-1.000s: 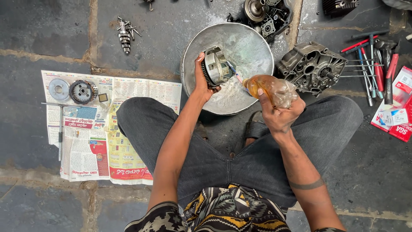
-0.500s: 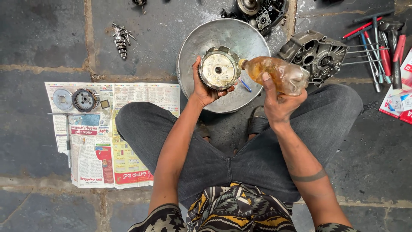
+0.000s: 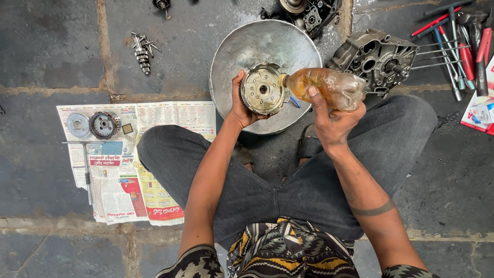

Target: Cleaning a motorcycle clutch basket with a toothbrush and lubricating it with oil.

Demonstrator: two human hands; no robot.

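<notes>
Left hand [image 3: 241, 107] clamps round metal drum [image 3: 263, 89] over steel basin [image 3: 242, 51]; right hand [image 3: 329, 119] squeezes plastic bottle [image 3: 327, 87], mouth against drum rim. Risk: oily grip slips, liquid overshoots basin.

Head camera looks straight down, close above the lap.

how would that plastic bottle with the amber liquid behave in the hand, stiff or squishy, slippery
The plastic bottle looks thin-walled and crumpled, so it probably gives when squeezed. Its oily film suggests a slippery grip for the right hand. Lying tilted toward the round metal part, it would likely spill.
</notes>
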